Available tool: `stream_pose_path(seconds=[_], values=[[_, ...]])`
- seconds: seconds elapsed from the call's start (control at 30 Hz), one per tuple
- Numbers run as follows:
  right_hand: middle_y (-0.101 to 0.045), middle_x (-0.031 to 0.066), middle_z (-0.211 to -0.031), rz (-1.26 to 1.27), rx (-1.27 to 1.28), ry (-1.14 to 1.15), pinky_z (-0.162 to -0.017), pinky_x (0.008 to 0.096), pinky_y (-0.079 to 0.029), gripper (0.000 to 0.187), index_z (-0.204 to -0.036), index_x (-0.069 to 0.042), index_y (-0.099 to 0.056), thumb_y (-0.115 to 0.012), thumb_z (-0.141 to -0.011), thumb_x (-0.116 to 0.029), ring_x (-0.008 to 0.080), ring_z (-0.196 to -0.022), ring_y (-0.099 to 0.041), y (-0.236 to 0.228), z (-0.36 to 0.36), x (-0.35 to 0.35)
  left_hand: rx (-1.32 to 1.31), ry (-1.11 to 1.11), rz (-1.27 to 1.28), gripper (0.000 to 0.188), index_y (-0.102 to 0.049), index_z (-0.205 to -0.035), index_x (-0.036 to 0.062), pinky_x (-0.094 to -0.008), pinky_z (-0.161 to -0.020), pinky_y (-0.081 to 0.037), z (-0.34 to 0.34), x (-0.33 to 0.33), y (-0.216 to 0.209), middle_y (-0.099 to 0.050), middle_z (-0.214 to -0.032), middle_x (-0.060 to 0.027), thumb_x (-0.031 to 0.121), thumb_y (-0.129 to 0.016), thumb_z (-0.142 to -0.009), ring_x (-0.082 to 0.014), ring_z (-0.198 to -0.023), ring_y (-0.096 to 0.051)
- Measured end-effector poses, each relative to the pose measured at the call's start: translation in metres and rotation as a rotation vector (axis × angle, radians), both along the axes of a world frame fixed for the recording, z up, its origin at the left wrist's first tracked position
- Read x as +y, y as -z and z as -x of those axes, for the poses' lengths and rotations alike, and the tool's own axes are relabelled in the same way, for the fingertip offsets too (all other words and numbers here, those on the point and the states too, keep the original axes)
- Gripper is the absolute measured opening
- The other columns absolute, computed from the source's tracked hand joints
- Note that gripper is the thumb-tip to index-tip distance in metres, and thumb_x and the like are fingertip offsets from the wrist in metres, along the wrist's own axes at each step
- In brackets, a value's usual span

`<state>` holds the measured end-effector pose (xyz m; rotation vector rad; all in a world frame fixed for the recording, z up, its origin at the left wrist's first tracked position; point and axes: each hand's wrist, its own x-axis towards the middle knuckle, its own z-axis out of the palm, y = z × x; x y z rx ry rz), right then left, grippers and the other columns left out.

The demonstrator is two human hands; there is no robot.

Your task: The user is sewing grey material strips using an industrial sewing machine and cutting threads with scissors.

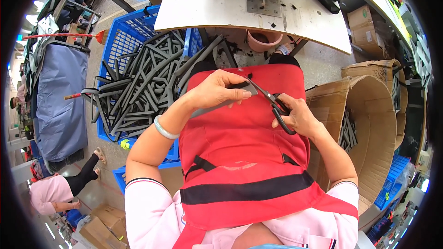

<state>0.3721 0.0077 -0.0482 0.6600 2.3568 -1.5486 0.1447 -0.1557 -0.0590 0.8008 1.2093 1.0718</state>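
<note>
Pale worktop (pixel 207 7) lies beyond the left fingers (pixel 237 94) and right fingers (pixel 287 99); from my feed I can't make out how the grey strip (pixel 210 109) continues past the left forearm (pixel 159 145), nor how far the scissors (pixel 273 98) part. That strip slants from lower left to upper right, pinched in the nearly closed left fingers, while the right ones curl around the scissors' black handles, blades aimed up-left.

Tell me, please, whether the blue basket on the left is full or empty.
Mostly full: grey strips lie heaped across the blue basket, though its far end shows bare.
</note>
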Motion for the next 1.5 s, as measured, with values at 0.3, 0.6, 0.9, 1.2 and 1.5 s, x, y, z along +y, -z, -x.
stream_pose_path(seconds=[0.3, 0.6, 0.9, 1.2, 1.5], values=[[-0.060, 0.0181, -0.105, -0.677, 0.382, 0.237, -0.085, 0.0386, -0.047, 0.040, -0.113, 0.001, -0.060, -0.074, -0.079, -0.014, 0.0365, -0.096, -0.059, -0.019, 0.040, 0.060, 0.113, -0.092, 0.037, 0.017, -0.067, -0.095, 0.0020, -0.0228, -0.057, -0.045, -0.008, -0.018, 0.048, -0.060, -0.075, 0.0019, 0.019, -0.067, -0.091, -0.0062, -0.064, -0.054], [-0.060, 0.0156, -0.116, -0.979, 0.557, 0.284, -0.094, 0.0397, -0.046, 0.038, -0.118, -0.006, -0.063, -0.067, -0.086, -0.026, 0.0339, -0.109, -0.058, 0.032, 0.132, 0.190, 0.112, -0.170, 0.193, 0.029, -0.067, -0.113, -0.0001, -0.0211, -0.059, -0.044, -0.046, -0.038, 0.093, -0.061, -0.079, 0.0017, 0.018, -0.068, -0.091, -0.0052, -0.068, -0.053], [-0.065, 0.0108, -0.103, -0.716, 0.671, 0.523, -0.084, 0.0341, -0.051, 0.020, -0.101, -0.005, -0.070, -0.066, -0.087, -0.019, 0.0267, -0.094, -0.064, 0.039, 0.119, 0.201, 0.114, -0.135, 0.311, 0.032, -0.064, -0.116, -0.0018, -0.0195, -0.059, -0.042, -0.039, -0.023, 0.100, -0.064, -0.083, 0.0008, 0.016, -0.068, -0.090, -0.0048, -0.069, -0.054], [-0.063, 0.0119, -0.106, -0.805, 0.683, 0.491, -0.092, 0.0375, -0.047, 0.016, -0.095, -0.006, -0.071, -0.066, -0.086, -0.018, 0.0306, -0.106, -0.058, 0.041, 0.116, 0.199, 0.499, -0.119, 0.221, 0.035, -0.067, -0.111, -0.0015, -0.0323, -0.078, -0.051, -0.019, 0.005, 0.122, -0.072, -0.098, -0.0146, 0.022, -0.071, -0.086, -0.0230, -0.087, -0.068], [-0.063, 0.0123, -0.103, -0.900, 0.616, 0.507, -0.094, 0.0381, -0.045, 0.017, -0.093, -0.006, -0.071, -0.066, -0.084, -0.020, 0.0308, -0.105, -0.058, 0.042, 0.120, 0.195, 0.436, -0.137, 0.212, 0.033, -0.067, -0.110, -0.0012, -0.0304, -0.076, -0.050, -0.011, -0.004, 0.123, -0.071, -0.093, -0.0120, 0.022, -0.070, -0.087, -0.0189, -0.084, -0.066]])
